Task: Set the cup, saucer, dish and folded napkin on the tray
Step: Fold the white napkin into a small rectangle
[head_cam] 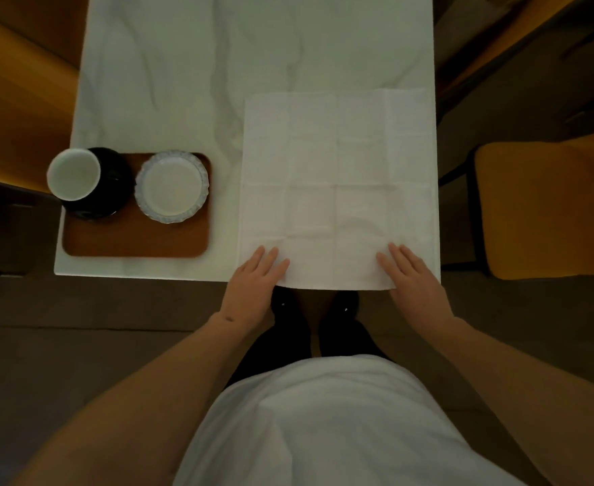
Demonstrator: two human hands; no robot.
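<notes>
White paper napkin spread flat, unfolded, on the right of the marble worktop. Left hand and right hand pressing its 2 near corners, fingers straight, grip spread. On the wooden tray, left: black cup, saucer hidden, scalloped dish just beside.

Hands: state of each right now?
Left hand: open, fingers flat on the napkin.
Right hand: open, fingers flat on the napkin.
</notes>
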